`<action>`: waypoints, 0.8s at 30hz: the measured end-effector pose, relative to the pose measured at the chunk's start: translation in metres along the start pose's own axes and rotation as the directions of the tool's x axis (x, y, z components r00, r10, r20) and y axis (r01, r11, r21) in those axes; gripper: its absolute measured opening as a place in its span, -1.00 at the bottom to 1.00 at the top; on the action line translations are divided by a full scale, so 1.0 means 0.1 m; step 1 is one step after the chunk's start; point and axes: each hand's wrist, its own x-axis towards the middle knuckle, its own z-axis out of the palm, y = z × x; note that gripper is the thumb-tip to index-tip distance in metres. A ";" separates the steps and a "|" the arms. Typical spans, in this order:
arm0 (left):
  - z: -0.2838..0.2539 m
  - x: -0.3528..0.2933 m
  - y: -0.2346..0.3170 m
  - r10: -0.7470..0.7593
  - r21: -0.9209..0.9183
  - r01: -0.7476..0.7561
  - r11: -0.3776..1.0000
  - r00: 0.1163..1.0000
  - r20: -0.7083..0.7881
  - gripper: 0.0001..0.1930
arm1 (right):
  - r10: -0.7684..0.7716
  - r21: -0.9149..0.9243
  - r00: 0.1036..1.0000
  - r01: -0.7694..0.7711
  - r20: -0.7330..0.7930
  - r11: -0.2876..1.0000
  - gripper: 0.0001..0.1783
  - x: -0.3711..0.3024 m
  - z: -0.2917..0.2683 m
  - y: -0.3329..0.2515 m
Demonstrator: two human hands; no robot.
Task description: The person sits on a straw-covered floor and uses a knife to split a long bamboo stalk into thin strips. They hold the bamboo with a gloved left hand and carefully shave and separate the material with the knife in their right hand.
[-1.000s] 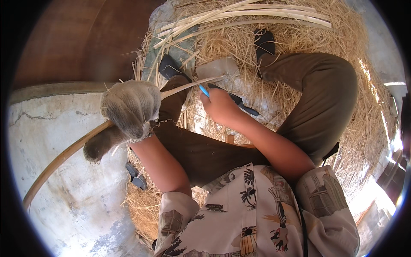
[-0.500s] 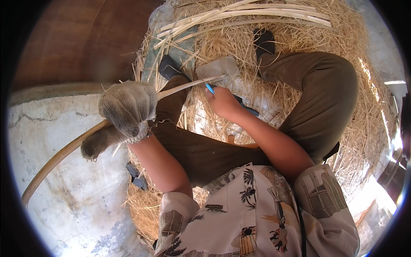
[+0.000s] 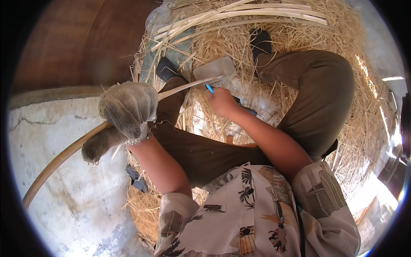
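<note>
Now long curved cane strip [image 3: 64, 156], pale split end.

An outdoor craft yard for cane or bamboo work, shown by its materials. A person is sitting on a thick bed of straw [image 3: 274, 47] that is covering the ground. A bundle of pale split strips [image 3: 257, 13] is lying across the straw. A rough concrete floor [image 3: 64, 180] is lying alongside, and sunlight is falling across the scene.
</note>
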 end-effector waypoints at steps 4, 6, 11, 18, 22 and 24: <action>-0.03 -0.15 0.02 0.000 0.006 0.001 1.000 0.986 -0.166 -0.25 | -0.084 0.034 0.996 0.083 0.023 0.996 -0.54 -0.12 -0.06 -0.33; -0.07 -0.17 0.01 0.006 -0.022 -0.009 1.000 0.986 -0.165 -0.26 | -0.098 0.157 0.992 0.084 0.085 0.984 -0.51 -0.28 -0.17 -0.58; -0.08 -0.16 0.03 -0.042 0.009 0.042 0.999 0.999 -0.029 -0.31 | -0.319 0.321 0.948 0.306 -0.013 0.896 -0.39 -0.48 -0.17 -0.88; -0.08 -0.23 -0.01 0.007 0.066 -0.005 0.998 1.000 -0.027 -0.32 | -0.381 0.475 0.920 0.294 0.095 0.829 -0.35 -0.77 -0.21 -1.03; -0.12 -0.32 0.02 -0.014 0.025 0.017 1.000 0.993 -0.114 -0.34 | -0.314 0.498 0.944 0.226 0.098 0.837 -0.34 -0.82 -0.21 -1.12; -0.06 -0.18 0.05 -0.031 0.009 0.031 0.999 0.999 -0.013 -0.35 | -0.251 0.447 0.964 0.188 0.085 0.875 -0.32 -0.81 -0.23 -1.11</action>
